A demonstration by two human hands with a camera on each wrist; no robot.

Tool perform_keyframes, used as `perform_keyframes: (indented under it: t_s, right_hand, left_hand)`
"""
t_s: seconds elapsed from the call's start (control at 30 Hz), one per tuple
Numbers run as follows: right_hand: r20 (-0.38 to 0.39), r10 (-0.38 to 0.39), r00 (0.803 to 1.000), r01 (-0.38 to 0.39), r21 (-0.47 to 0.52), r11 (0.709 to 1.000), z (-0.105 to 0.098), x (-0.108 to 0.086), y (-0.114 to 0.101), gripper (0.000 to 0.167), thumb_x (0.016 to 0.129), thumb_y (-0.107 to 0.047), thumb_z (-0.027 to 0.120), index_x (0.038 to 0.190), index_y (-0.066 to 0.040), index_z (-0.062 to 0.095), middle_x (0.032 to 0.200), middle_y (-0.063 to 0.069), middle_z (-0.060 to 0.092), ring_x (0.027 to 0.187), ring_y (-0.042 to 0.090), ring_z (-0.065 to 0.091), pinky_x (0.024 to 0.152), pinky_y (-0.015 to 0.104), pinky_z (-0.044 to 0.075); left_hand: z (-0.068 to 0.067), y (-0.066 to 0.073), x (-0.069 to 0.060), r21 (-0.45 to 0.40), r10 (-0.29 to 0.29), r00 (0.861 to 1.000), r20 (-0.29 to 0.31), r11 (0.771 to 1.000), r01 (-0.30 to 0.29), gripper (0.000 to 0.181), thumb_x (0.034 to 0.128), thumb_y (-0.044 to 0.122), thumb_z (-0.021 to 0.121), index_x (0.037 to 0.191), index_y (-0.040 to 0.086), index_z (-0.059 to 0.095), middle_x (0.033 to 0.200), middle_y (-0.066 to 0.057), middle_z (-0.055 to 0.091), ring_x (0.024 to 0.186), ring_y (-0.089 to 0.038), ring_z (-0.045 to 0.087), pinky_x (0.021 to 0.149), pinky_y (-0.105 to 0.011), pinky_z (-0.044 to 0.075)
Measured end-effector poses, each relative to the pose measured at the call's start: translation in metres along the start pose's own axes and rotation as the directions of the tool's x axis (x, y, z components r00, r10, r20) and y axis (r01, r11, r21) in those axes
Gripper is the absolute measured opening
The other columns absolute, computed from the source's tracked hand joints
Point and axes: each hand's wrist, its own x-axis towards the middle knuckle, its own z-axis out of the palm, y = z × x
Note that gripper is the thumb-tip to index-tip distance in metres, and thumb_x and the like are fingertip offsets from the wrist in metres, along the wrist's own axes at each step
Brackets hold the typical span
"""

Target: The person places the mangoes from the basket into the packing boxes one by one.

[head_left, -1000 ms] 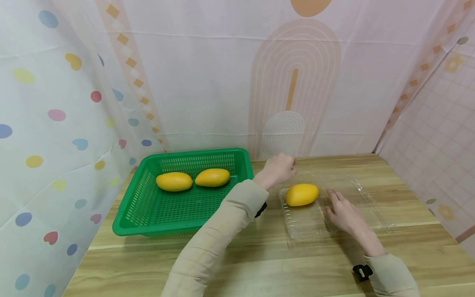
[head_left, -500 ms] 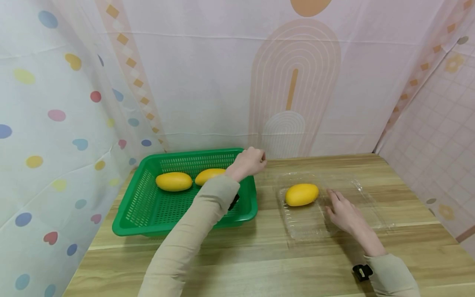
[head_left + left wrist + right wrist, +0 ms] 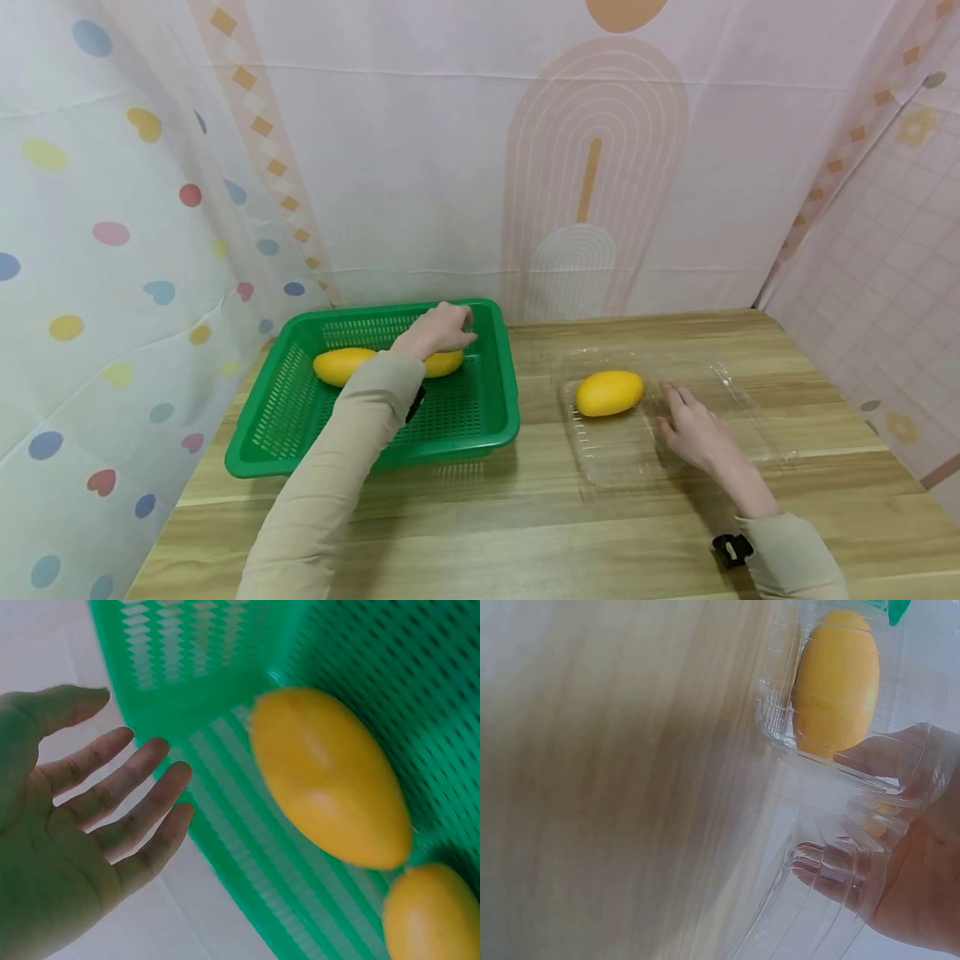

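In the head view, my left hand (image 3: 442, 327) is over the far right part of a green plastic basket (image 3: 504, 392). Its fingers are spread and relaxed in the left wrist view and hold nothing. Close to them lies one yellow mango (image 3: 330, 776), with a second mango (image 3: 431, 915) end to end beside it. My right hand (image 3: 697, 431) holds a clear plastic clamshell container (image 3: 611, 462) near its middle fold, thumb and fingers on either side of the plastic. Another mango (image 3: 836, 682) lies in the container's left half.
A wooden table (image 3: 540, 533) bears the basket and the container. A patterned curtain (image 3: 420, 183) hangs behind the table and along both sides. The container's transparent lid half (image 3: 750, 417) lies opened out to the right.
My left hand has moved left, from behind the container to above the basket's right-hand mango. The right hand and the container have stayed in place.
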Motion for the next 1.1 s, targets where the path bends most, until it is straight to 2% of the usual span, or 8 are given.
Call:
perform_keyframes:
  t_s: [0.17,0.3,0.6,0.9,1.1]
  right_hand:
    - [0.006,0.006,1.0,-0.006,-0.007,1.0,0.0,0.0,0.0,0.057,0.09,-0.009,0.057,0.138,0.012,0.035,0.137,0.036,0.04,0.115,0.052,0.05,0.088,0.059,0.047]
    - [0.008,0.005,1.0,-0.005,-0.008,1.0,0.001,0.0,0.001,0.057,0.09,-0.009,0.057,0.138,0.012,0.035,0.138,0.036,0.04,0.116,0.052,0.05,0.089,0.059,0.047]
    - [0.015,0.01,1.0,-0.01,-0.005,1.0,0.0,0.0,0.0,0.057,0.09,-0.009,0.057,0.138,0.012,0.035,0.138,0.036,0.039,0.118,0.052,0.049,0.091,0.06,0.045]
    - [0.011,0.002,1.0,-0.002,-0.006,1.0,-0.001,0.0,0.0,0.056,0.09,-0.008,0.057,0.137,0.013,0.036,0.138,0.036,0.04,0.118,0.052,0.049,0.09,0.059,0.046]
    - [0.007,-0.007,1.0,0.007,-0.001,1.0,-0.001,0.0,0.0,0.055,0.09,-0.008,0.057,0.137,0.013,0.036,0.137,0.036,0.041,0.118,0.052,0.049,0.091,0.059,0.046]
  left_hand:
    - [0.007,-0.017,-0.002,0.045,-0.051,0.995,0.091,0.998,0.047,0.051,0.0974,0.026,0.051,0.143,0.007,0.039,0.148,-0.018,0.039,0.134,-0.035,0.04,0.107,-0.049,0.038]
    - [0.015,-0.027,-0.004,0.085,-0.082,0.989,0.12,0.994,0.072,0.057,0.0963,0.027,0.053,0.147,0.009,0.032,0.153,-0.02,0.028,0.141,-0.039,0.028,0.111,-0.053,0.031]
    - [0.026,-0.038,-0.004,0.145,-0.123,0.987,0.103,0.984,0.107,0.061,0.094,0.025,0.056,0.147,0.009,0.031,0.151,-0.022,0.031,0.137,-0.043,0.033,0.106,-0.059,0.033]
    - [0.03,-0.044,-0.004,0.132,-0.139,0.985,0.102,0.983,0.125,0.061,0.092,0.025,0.058,0.146,0.011,0.034,0.15,-0.023,0.03,0.135,-0.046,0.033,0.104,-0.062,0.033]
    - [0.034,-0.046,-0.004,0.131,-0.141,0.985,0.097,0.983,0.128,0.071,0.0865,0.022,0.066,0.147,0.013,0.031,0.151,-0.023,0.027,0.133,-0.047,0.032,0.102,-0.062,0.035]
